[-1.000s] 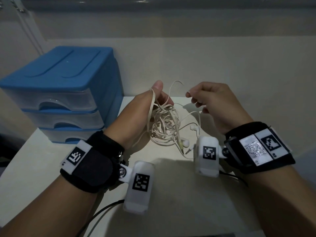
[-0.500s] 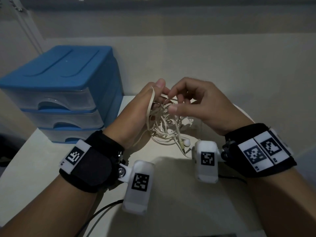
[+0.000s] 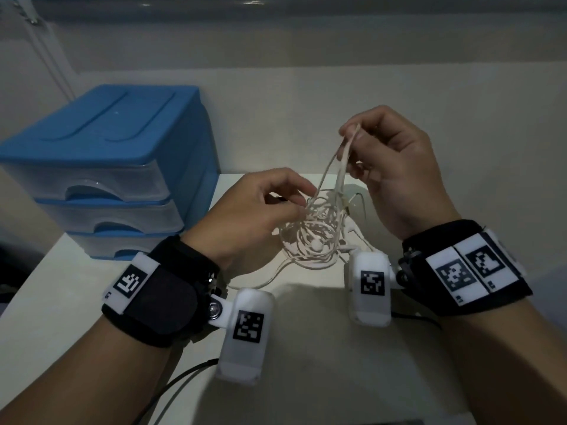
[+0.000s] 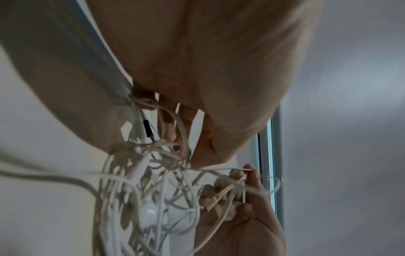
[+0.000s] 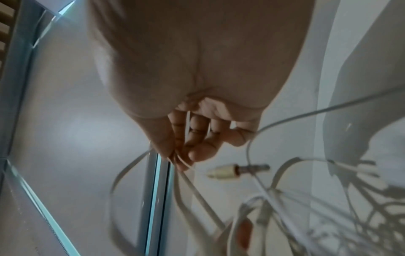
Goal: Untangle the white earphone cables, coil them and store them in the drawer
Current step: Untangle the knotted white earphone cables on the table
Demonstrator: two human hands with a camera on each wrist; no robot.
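The white earphone cables (image 3: 310, 237) form a tangled bundle hanging just above the pale surface (image 3: 322, 348), between the two hands, with its lower loops resting on or close to that surface; contact cannot be confirmed. The right hand (image 3: 395, 167) is raised above the bundle, thumb and forefinger pinching a few strands and drawing them upward out of the mass; the right wrist view confirms the pinch at the fingertips (image 5: 181, 161), with strands running down from them and a jack plug (image 5: 238, 170) dangling loose nearby. The left hand (image 3: 248, 216) sits lower, at the left side of the bundle, fingers curled into the top of the tangle; the left wrist view shows strands gathered at its fingers (image 4: 173, 133), alongside a small black inline piece (image 4: 147, 128). A white earbud (image 3: 316, 245) is visible in the lower part of the bundle. A blue drawer unit (image 3: 107, 167) with three translucent drawers stands on the surface to the left, apart from the cables; all three drawers appear closed. Both wrists carry black straps bearing white marker tags, and dark leads trail across the surface below the left forearm.
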